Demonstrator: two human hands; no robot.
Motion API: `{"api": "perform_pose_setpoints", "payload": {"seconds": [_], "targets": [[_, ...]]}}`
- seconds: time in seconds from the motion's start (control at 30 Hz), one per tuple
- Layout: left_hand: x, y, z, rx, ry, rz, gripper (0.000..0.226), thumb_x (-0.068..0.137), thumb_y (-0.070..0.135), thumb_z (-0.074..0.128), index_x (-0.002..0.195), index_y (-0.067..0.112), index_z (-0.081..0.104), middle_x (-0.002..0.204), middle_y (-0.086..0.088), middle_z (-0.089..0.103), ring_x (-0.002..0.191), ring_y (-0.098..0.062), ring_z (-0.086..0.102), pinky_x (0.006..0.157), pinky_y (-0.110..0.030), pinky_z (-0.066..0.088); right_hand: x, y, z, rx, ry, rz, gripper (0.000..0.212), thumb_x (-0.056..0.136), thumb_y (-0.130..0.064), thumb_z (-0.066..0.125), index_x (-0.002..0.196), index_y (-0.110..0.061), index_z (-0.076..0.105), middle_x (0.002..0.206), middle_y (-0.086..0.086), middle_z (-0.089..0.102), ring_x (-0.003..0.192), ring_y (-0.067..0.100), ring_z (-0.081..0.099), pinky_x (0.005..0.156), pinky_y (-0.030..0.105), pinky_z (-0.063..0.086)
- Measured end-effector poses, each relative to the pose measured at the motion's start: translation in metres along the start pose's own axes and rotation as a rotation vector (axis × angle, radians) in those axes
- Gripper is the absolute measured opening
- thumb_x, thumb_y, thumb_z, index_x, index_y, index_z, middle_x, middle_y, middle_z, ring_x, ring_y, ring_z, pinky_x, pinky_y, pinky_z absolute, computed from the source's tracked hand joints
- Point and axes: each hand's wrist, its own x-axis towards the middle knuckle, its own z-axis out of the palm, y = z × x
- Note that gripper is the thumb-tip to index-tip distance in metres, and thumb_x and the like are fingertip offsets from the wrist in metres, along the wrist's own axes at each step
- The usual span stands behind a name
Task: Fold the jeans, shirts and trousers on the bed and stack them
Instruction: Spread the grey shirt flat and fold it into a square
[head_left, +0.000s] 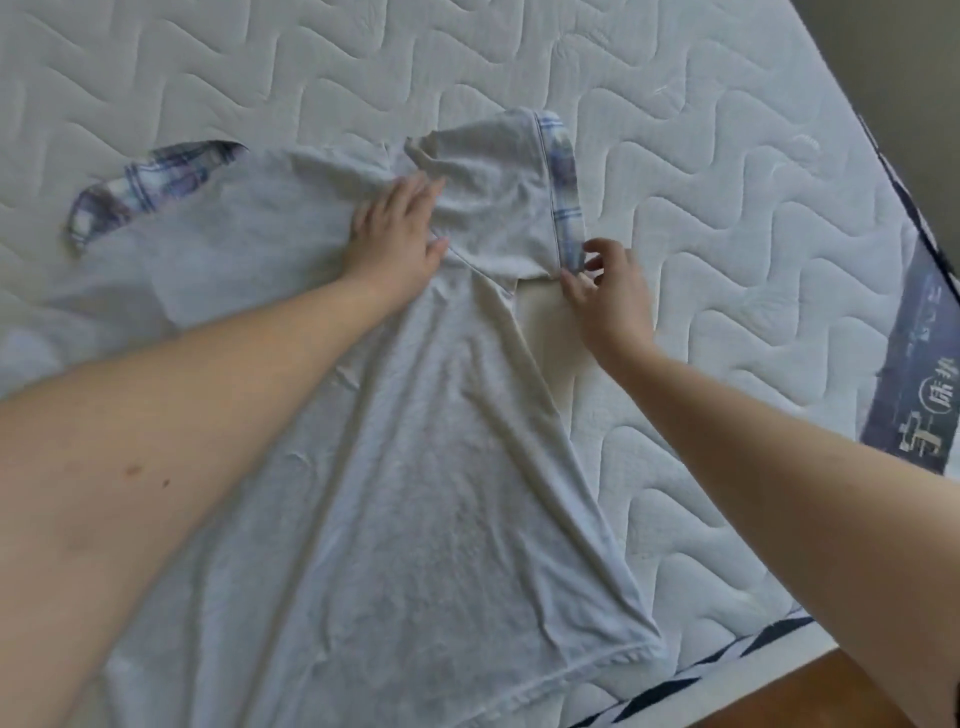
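A pale grey shirt (415, 467) lay spread flat on the quilted white mattress (701, 208), its hem nearest the camera and its shoulders farther up the bed. Both sleeves ended in blue plaid cuffs; the left sleeve (156, 192) stretched out to the side, while the right sleeve (504, 208) was folded up and inward. Open mattress surrounded the shirt above and to the right. The mattress edge, with its dark striped trim (727, 660), ran close by the hem's right corner, and a strip of wooden floor (810, 696) showed beyond it. A blue label (930, 374) sat on the mattress's right side.

The left hand (400, 234) rested flat, fingers straight, pressing the shirt near the base of the right sleeve. The right hand (608, 291) pinched the lower end of that sleeve's plaid cuff (566, 208) between thumb and fingertips, the other fingers loosely curled.
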Motion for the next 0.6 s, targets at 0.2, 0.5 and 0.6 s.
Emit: {"api": "perform_pose_setpoints", "payload": {"seconds": [0.2, 0.5, 0.6], "targets": [[-0.119, 0.053, 0.056, 0.035, 0.133, 0.072, 0.068, 0.094, 0.031, 0.051, 0.154, 0.014, 0.023, 0.161, -0.005, 0.021, 0.148, -0.020, 0.022, 0.117, -0.042, 0.021, -0.100, 0.013, 0.022, -0.309, -0.039, -0.452, 0.061, 0.094, -0.020, 0.055, 0.151, -0.013, 0.036, 0.156, 0.005, 0.036, 0.144, 0.023, 0.033, 0.116, 0.040, 0.022], [-0.254, 0.013, 0.101, 0.175, -0.002, -0.021, 0.056, 0.096, 0.038, 0.038, 0.149, 0.018, 0.040, 0.157, -0.008, 0.034, 0.144, -0.026, 0.033, 0.115, -0.046, 0.030, -0.169, 0.033, 0.042, -0.525, -0.289, -0.633, 0.054, 0.095, -0.028, 0.058, 0.146, -0.014, 0.047, 0.154, 0.004, 0.041, 0.142, 0.025, 0.038, 0.119, 0.044, 0.025], [-0.261, 0.003, 0.089, 0.167, -0.014, -0.010, 0.055, 0.093, 0.037, 0.039, 0.145, 0.020, 0.047, 0.152, -0.011, 0.041, 0.140, -0.029, 0.039, 0.113, -0.047, 0.032, -0.172, 0.018, 0.043, -0.590, -0.311, -0.602, 0.054, 0.095, -0.028, 0.056, 0.145, -0.011, 0.047, 0.153, 0.006, 0.041, 0.144, 0.028, 0.033, 0.121, 0.045, 0.016]]}}
